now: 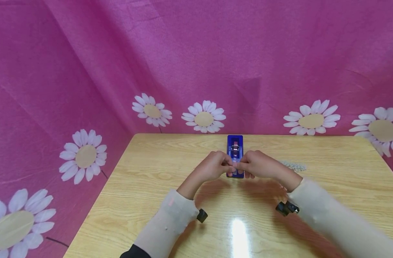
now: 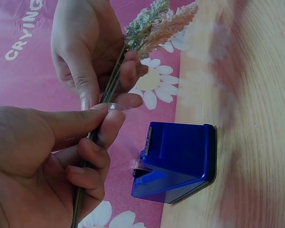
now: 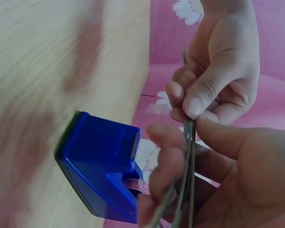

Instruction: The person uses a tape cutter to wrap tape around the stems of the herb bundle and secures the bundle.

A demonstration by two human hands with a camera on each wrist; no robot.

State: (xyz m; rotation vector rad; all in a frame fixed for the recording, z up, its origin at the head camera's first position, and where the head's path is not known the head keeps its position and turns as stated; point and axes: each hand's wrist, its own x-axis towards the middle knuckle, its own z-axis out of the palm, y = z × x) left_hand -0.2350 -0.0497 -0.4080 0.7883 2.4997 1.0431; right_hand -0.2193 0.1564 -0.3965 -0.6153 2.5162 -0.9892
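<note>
My left hand [image 1: 214,165] and right hand [image 1: 259,164] meet at the near end of a blue tape dispenser [image 1: 230,157], seen from above. A thin bundle of stems [image 2: 115,78] with fluffy pale green and peach heads [image 2: 168,28] runs through both hands in the left wrist view. My left thumb and fingers pinch the stems, a small piece of clear tape [image 2: 115,106] showing at the fingertips. Beside them my right hand holds the same stems [image 3: 192,161], its fingers curled around them in the right wrist view. Fingers hide part of the stems.
The dispenser stands on a light wooden table [image 1: 157,161], a roll of tape inside it. Behind and to the left hangs a pink cloth [image 1: 190,53] printed with white daisies. Fluffy flower heads [image 1: 294,165] stick out beyond my right wrist in the head view.
</note>
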